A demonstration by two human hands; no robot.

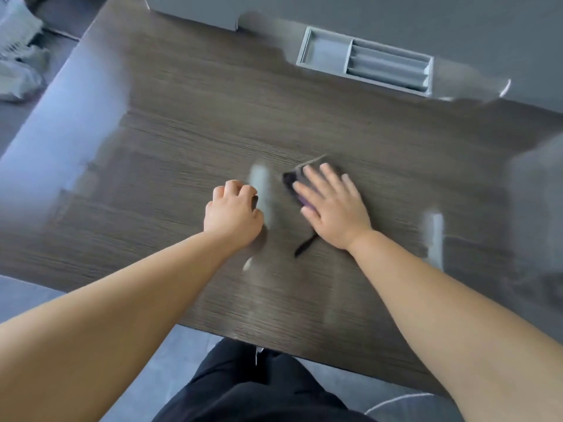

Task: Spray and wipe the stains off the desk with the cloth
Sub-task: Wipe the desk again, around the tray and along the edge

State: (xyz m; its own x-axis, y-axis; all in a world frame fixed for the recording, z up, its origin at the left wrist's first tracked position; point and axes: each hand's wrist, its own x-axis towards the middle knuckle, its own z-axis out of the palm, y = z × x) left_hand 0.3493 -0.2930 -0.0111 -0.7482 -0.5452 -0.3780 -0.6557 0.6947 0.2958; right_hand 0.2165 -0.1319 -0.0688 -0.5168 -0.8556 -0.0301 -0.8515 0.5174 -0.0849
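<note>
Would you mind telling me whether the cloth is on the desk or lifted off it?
On the desk: the right hand presses the cloth flat.

There is only one view, from a camera on the person's head. It faces forward and steeply down onto the desk (198, 117) from close above its near edge. Both forearms enter from the bottom corners, and the left hand (233, 213) and right hand (333, 208) meet mid-frame. The wide lens bends the desk's edges, and a tray (326, 50) sits near the top.
</note>
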